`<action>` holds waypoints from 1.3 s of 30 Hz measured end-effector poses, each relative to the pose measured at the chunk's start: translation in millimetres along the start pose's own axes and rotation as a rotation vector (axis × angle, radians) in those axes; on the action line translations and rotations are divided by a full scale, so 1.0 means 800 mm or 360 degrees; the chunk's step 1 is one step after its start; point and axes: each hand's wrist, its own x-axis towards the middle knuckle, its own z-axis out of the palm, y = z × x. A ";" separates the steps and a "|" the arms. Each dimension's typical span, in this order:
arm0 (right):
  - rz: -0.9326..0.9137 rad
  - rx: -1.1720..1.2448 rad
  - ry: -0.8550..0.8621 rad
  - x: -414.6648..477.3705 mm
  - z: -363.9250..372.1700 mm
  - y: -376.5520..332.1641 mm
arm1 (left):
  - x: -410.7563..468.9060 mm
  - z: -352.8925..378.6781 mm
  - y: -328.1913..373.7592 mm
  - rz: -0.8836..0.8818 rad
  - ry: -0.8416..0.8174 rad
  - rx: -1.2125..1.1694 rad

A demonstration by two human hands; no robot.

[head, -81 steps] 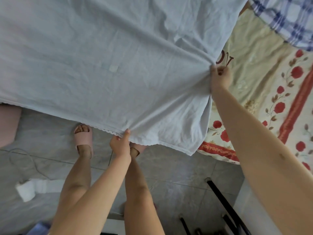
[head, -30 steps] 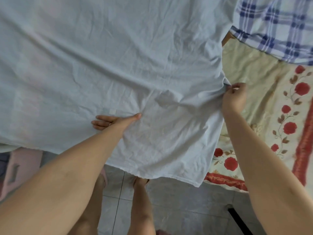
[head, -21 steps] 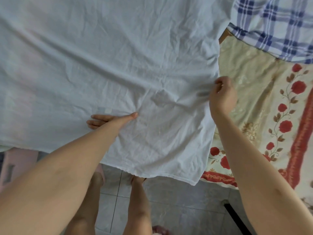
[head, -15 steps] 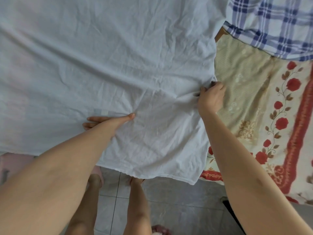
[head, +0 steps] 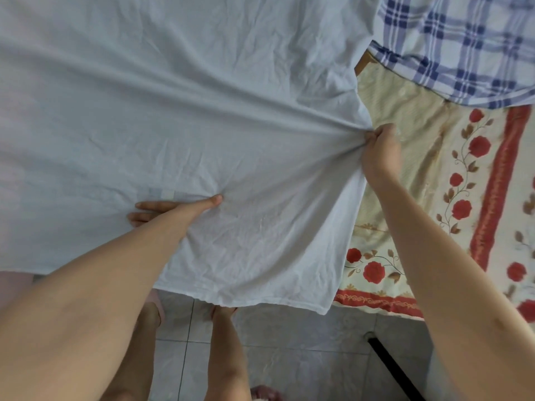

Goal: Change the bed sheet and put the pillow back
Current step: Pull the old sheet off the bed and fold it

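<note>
**Pulling the new sheet flat over the bed**

The white sheet (head: pixel 202 111) lies spread over most of the bed, and its near border hangs down over the near edge of the bed toward the tiled floor (head: pixel 289 342). The sheet's right border stops short of the right part of the bed, where the floral cover (head: pixel 434 198) underneath is not covered.

The left hand (head: pixel 170 209) rests flat on the sheet close to the near edge of the bed, fingers straight and holding nothing. I judge that it pins the cloth there so that the near side does not slide.

The right hand (head: pixel 379 151) has its fingers curled tight around a bunch of the sheet's right border. Long folds run from this grip across the cloth to the left, which suggests a pull to the right to bring the sheet over the floral cover.

At the far right corner of the bed lies a blue plaid cloth (head: pixel 463 39). It may be the pillow or a blanket; the view cuts it off, so I cannot tell.

The spreading step looks unfinished, and putting the pillow back comes after it.
</note>
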 end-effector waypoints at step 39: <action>-0.1480 -0.0764 -0.0553 -0.291 0.087 0.183 | -0.139 0.206 -0.267 0.2516 -0.1242 0.1597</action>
